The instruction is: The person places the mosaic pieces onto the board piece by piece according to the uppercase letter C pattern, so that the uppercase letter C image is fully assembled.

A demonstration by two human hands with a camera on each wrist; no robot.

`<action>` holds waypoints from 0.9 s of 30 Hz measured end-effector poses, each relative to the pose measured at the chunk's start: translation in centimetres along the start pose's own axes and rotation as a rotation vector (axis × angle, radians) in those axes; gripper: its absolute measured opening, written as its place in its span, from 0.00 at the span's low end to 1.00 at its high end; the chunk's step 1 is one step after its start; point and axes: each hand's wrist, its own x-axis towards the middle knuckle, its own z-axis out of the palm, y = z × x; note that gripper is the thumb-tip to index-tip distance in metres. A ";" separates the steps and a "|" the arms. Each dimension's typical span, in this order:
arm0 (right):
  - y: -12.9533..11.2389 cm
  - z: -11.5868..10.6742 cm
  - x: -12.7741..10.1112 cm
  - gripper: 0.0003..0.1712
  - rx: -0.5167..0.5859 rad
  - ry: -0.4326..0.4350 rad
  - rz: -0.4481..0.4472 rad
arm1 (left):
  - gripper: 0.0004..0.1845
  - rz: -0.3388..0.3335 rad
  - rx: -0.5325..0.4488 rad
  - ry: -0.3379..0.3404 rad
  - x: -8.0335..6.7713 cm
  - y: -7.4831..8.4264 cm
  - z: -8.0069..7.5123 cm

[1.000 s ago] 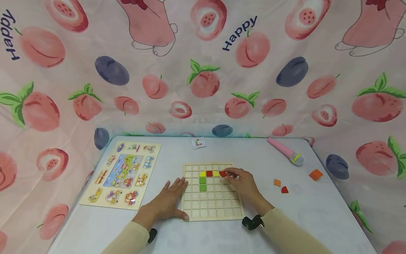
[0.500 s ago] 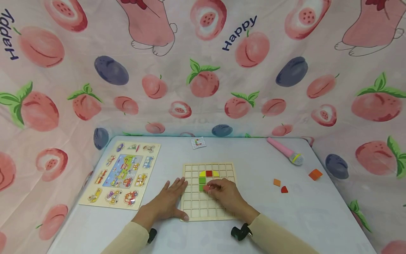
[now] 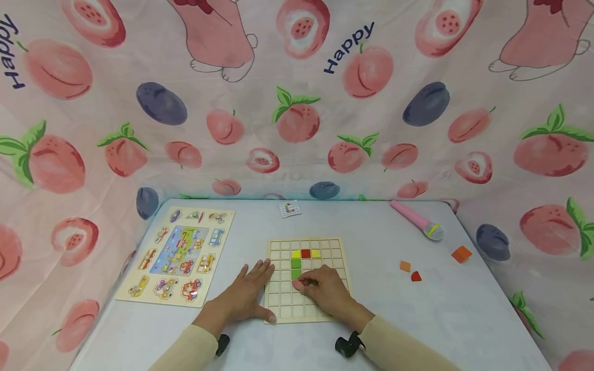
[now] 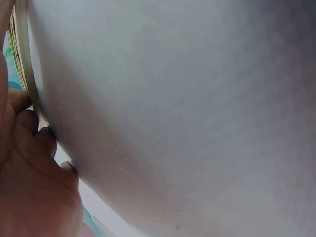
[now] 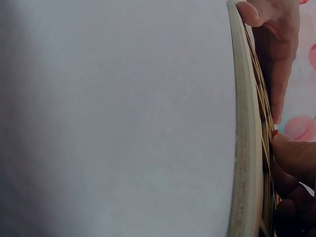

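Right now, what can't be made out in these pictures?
- Head view: the right hand covers the grid board below the green tiles; any piece under its fingers is hidden.
- Head view: the small card is too small to read.
- Wrist views: the table fills both frames; the board shows edge-on only.

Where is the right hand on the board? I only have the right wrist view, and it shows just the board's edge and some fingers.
Observer: The right hand rests on the wooden grid board, fingertips just below the lower green tile.
Operator: What's already placed?
Observer: A yellow tile, a red tile and another yellow piece in one row, with two green tiles under the first yellow.
Operator: And the left hand?
Observer: The left hand lies flat on the board's left edge.
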 end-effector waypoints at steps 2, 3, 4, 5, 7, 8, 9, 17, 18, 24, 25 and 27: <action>0.0 0.1 0.0 0.09 -0.016 0.006 -0.006 | 0.72 -0.002 0.002 0.000 0.0 0.0 0.0; 0.0 0.1 0.0 0.09 -0.022 0.010 -0.013 | 0.72 -0.003 0.001 0.000 -0.1 0.1 0.0; 0.1 0.1 0.0 0.09 -0.032 0.014 -0.018 | 0.72 -0.004 0.000 0.000 -0.1 0.1 -0.1; 0.1 0.2 0.0 0.09 -0.038 0.017 -0.020 | 0.72 -0.003 -0.002 0.000 -0.1 0.2 -0.1; 0.1 0.2 0.0 0.09 -0.043 0.022 -0.022 | 0.72 0.000 -0.010 0.002 -0.2 0.2 -0.2; 0.1 0.2 0.0 0.09 -0.049 0.023 -0.019 | 0.72 0.000 -0.015 0.004 -0.2 0.3 -0.2; 0.1 0.2 0.0 0.10 -0.052 0.024 -0.017 | 0.72 -0.001 -0.017 0.003 -0.2 0.3 -0.2; 0.1 0.3 0.0 0.10 -0.068 0.030 -0.006 | 0.72 0.005 0.000 0.000 -0.1 0.1 -0.1; 0.1 0.3 0.0 0.10 -0.072 0.031 -0.008 | 0.72 0.007 0.000 0.001 -0.1 0.1 -0.1; 0.1 0.2 0.0 0.10 -0.068 0.023 0.001 | 0.72 0.005 0.005 0.001 -0.2 0.1 -0.1; 0.1 0.2 -0.1 0.10 -0.060 0.019 0.006 | 0.72 0.005 0.006 0.000 -0.2 0.1 0.0; 0.1 0.1 -0.1 0.09 -0.043 0.011 0.015 | 0.72 0.005 0.000 0.001 -0.2 0.2 -0.1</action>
